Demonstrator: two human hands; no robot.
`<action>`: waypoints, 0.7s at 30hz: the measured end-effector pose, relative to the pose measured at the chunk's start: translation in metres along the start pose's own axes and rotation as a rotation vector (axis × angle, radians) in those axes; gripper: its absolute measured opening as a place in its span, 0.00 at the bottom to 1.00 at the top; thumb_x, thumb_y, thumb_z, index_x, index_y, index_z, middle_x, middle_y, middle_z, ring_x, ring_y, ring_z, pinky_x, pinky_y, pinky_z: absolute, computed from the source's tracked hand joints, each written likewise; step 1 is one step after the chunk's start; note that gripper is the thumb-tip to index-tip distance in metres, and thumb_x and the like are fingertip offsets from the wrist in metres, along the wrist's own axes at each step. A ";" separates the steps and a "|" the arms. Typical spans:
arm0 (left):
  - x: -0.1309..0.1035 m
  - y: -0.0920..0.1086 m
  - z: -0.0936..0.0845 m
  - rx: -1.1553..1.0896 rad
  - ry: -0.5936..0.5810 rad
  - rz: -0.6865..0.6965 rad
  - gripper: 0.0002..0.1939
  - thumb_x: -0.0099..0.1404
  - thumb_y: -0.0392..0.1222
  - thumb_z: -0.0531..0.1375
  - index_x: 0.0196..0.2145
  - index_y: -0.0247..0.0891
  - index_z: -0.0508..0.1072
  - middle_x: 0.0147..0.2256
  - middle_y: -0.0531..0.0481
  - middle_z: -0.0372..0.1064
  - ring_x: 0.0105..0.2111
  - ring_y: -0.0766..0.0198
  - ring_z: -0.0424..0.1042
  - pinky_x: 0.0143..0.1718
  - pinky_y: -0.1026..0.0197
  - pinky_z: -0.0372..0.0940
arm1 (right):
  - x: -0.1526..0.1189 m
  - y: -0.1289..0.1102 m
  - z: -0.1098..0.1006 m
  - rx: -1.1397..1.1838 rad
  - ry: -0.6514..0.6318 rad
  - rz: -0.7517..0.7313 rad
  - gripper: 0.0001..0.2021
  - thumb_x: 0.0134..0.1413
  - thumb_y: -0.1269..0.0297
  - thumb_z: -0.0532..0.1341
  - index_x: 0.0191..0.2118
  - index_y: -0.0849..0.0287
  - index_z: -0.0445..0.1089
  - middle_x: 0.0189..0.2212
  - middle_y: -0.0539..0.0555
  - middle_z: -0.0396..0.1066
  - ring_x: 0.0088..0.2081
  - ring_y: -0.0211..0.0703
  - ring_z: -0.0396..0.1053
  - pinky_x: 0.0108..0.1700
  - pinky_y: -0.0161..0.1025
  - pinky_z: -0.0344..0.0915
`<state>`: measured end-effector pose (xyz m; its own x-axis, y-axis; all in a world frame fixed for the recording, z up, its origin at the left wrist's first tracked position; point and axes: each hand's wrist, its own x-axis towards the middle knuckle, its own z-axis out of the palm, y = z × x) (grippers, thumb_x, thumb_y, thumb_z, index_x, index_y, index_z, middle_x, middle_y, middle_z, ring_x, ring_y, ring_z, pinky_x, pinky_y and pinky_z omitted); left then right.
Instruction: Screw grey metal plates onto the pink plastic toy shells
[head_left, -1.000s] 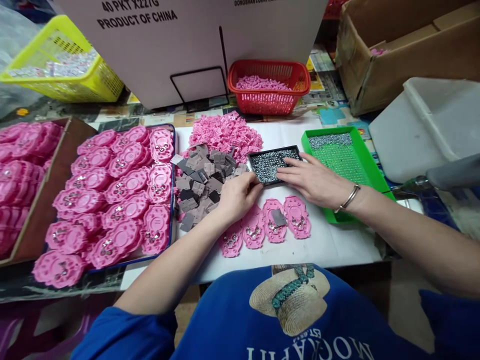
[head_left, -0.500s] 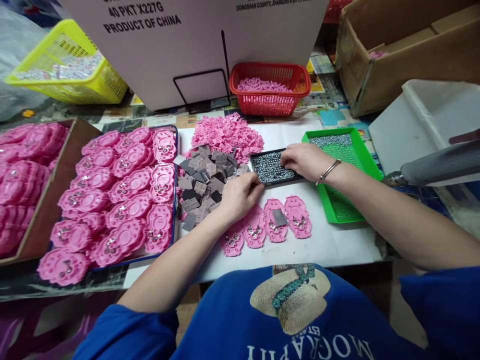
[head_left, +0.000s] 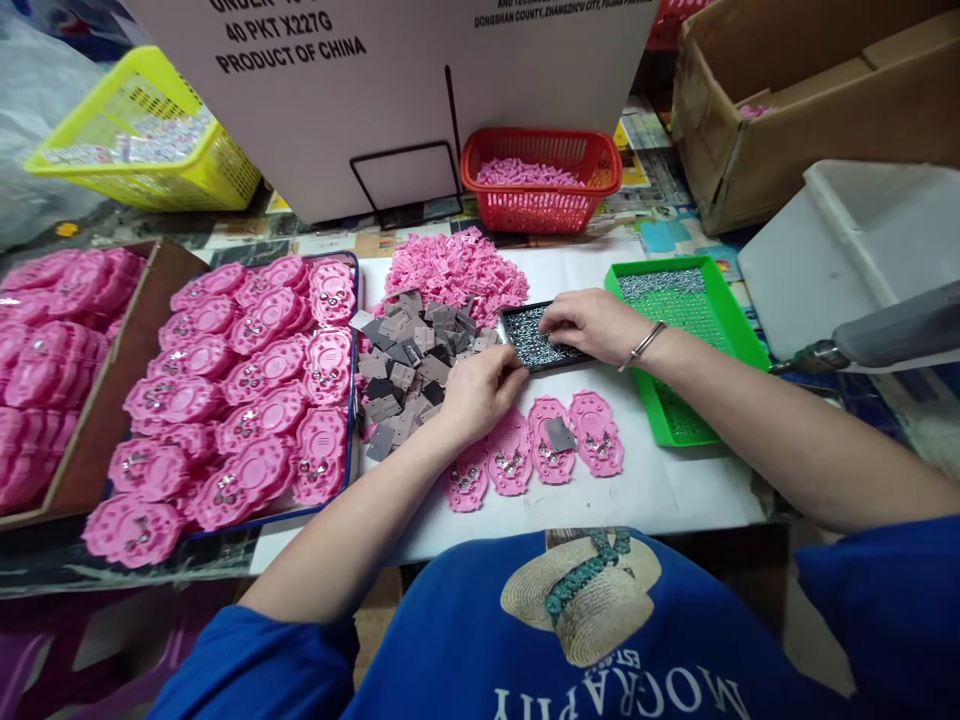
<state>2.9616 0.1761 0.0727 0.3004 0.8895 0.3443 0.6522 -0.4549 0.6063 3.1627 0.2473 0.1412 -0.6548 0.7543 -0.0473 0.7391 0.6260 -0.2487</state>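
Tray [head_left: 556, 364], black, shallow, filled with small metal pieces [head_left: 526, 328]; centre of the clock for this list. Right hand [head_left: 591, 322]: over the tray's 3 o'clock half, fingers bent and bunched, tips down among the pieces; whether any piece is pinched cannot be told. Left hand [head_left: 484, 390]: at 8 o'clock, curled, thumb and fingers close together by the tray's near corner; a firm hold on the rim cannot be confirmed. Pink shells [head_left: 596, 432], four in a row: at 6 o'clock, one bearing a loose grey plate [head_left: 559, 434]. Heap of grey plates [head_left: 409, 350]: at 9 o'clock. Green tray [head_left: 739, 310]: at 3 o'clock, beneath the right forearm. Handling notes, by judgement: tray best steadied at its corner and kept level; pieces likely loose and slippery, so a light fingertip pinch, few at once; bracelet [head_left: 643, 346] best kept clear of both trays' rims.
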 end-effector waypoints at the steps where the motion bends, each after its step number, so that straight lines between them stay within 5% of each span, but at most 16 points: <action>1: 0.000 0.000 0.000 0.000 -0.002 -0.003 0.05 0.66 0.38 0.60 0.31 0.38 0.69 0.29 0.53 0.71 0.29 0.65 0.68 0.32 0.62 0.57 | 0.002 -0.003 0.001 0.009 0.001 -0.023 0.10 0.57 0.68 0.60 0.42 0.59 0.78 0.39 0.55 0.75 0.42 0.42 0.70 0.47 0.40 0.63; 6: 0.000 0.000 0.000 -0.004 -0.001 0.004 0.05 0.66 0.37 0.60 0.31 0.38 0.70 0.29 0.52 0.71 0.29 0.64 0.69 0.33 0.62 0.58 | 0.009 -0.016 0.007 0.018 -0.099 -0.161 0.08 0.59 0.67 0.62 0.41 0.58 0.78 0.39 0.54 0.74 0.41 0.40 0.69 0.44 0.37 0.61; 13: 0.000 0.001 -0.001 -0.001 -0.013 -0.009 0.06 0.66 0.38 0.61 0.31 0.38 0.69 0.29 0.53 0.71 0.29 0.64 0.67 0.32 0.62 0.57 | -0.003 0.010 -0.016 -0.148 -0.149 -0.039 0.06 0.54 0.71 0.61 0.34 0.58 0.76 0.34 0.53 0.73 0.35 0.40 0.66 0.37 0.37 0.57; 21: 0.000 0.001 -0.001 -0.002 -0.008 -0.001 0.06 0.66 0.38 0.61 0.30 0.38 0.69 0.29 0.53 0.71 0.29 0.65 0.67 0.32 0.62 0.56 | -0.008 0.017 -0.012 0.076 -0.210 -0.167 0.09 0.53 0.72 0.60 0.36 0.59 0.78 0.33 0.52 0.73 0.35 0.37 0.67 0.39 0.35 0.60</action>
<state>2.9613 0.1758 0.0743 0.3052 0.8901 0.3384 0.6513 -0.4544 0.6078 3.1822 0.2544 0.1490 -0.7908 0.5794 -0.1974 0.6095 0.7155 -0.3414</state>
